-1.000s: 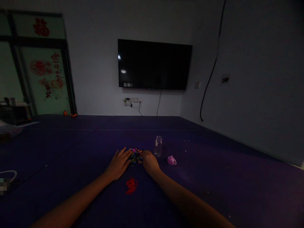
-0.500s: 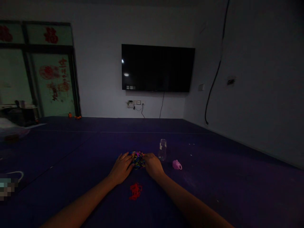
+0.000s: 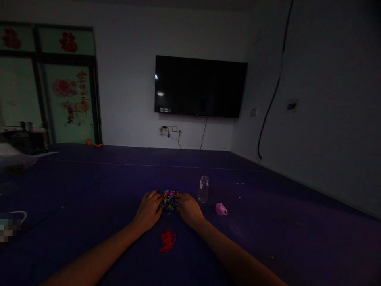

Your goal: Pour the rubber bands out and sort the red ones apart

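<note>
A pile of small multicoloured bands [image 3: 170, 201] lies on the dark purple table [image 3: 104, 206] between my hands. My left hand [image 3: 149, 210] rests palm down at the pile's left side, its fingers apart and touching the edge. On the right side, my right hand [image 3: 189, 209] has its bent fingertips on the pile; whether they pinch any bands is too small to tell. Nearer to me lies a separate small heap of red bands [image 3: 168, 241]. A clear open bottle [image 3: 203, 190] stands just beyond my right hand, with a pink cap with a loop [image 3: 220, 209] to its right.
A white looped object [image 3: 18, 216] is at the left edge, partly blurred out. Farther back on the left are a plastic bag [image 3: 14, 157] and a dark box [image 3: 29, 141]. Small orange items [image 3: 98, 145] sit at the far edge. Tiny white scraps lie on the right.
My left hand has shifted slightly left, showing more of the pile. The view has turned a little. The bottle, pink cap and red heap keep their places on the table.
</note>
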The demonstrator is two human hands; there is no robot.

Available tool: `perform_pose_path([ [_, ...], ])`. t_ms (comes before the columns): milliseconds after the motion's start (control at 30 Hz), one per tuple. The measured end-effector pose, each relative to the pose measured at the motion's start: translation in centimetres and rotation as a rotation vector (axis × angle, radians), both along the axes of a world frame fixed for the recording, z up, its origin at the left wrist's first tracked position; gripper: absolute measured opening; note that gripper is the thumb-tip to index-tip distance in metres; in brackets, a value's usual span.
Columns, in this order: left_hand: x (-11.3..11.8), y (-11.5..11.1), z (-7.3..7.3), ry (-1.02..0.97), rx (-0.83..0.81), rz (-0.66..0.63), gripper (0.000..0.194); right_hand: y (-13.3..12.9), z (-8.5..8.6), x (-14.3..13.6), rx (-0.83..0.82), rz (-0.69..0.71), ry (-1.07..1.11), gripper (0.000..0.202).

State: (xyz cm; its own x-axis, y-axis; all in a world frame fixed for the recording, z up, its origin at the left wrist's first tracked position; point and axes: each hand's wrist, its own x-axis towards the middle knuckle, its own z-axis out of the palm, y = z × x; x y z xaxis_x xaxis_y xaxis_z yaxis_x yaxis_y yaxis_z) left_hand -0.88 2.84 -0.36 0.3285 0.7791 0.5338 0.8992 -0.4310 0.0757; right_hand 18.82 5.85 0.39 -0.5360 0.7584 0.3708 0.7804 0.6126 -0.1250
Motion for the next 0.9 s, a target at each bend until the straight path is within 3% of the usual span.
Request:
perform_pose_path([
  [167, 0.04, 0.41, -0.16, 0.051, -0.048, -0.186, 0.042, -0.03, 0.09, -0.19, 0.021, 0.095, -0.034, 0.037],
  [333, 0.17, 0.21, 0.23, 0.080, -0.095, -0.225, 0.039, -0.35, 0.37, -0.30, 0.032, 0.147, -0.044, 0.038],
  [733, 0.00, 0.01, 0.09, 0.041, 0.021, -0.134, 0.026, -0.88, 0.87, -0.25, -0.008, -0.136, -0.062, 0.031],
  [900, -0.02, 0.01, 0.11, 0.011, 0.054, -0.190, 0.024, -0.71, 0.75, -0.19, -0.007, -0.108, -0.003, 0.036],
])
